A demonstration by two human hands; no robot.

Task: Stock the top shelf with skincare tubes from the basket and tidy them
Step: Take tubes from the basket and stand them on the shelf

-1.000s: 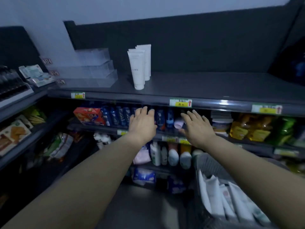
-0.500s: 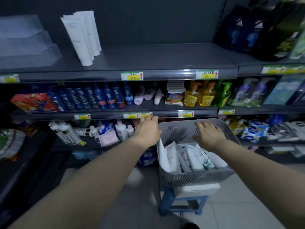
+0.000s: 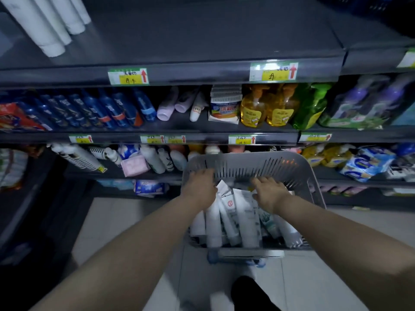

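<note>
A grey slotted basket (image 3: 247, 159) stands on a blue stool in front of the shelves and holds several white skincare tubes (image 3: 233, 221) lying side by side. Both hands reach into it. My left hand (image 3: 198, 188) is over the tubes at the basket's left side, its fingers bent down and hidden behind the knuckles. My right hand (image 3: 269, 193) lies over the tubes at the right with fingers spread and touching them. On the dark top shelf (image 3: 202, 41), a few white tubes (image 3: 45, 23) stand at the far left; most of the shelf is bare.
Below the top shelf, a shelf holds blue bottles (image 3: 89, 108), pale tubes, a tub and yellow soap bottles (image 3: 267, 108). Lower shelves carry more bottles and packets. Price tags line the shelf edges. My dark shoe (image 3: 249, 292) is on the pale tiled floor.
The view has tipped down and moved closer to the basket. Both hands dropped from shelf height down into the basket, onto the tubes.
</note>
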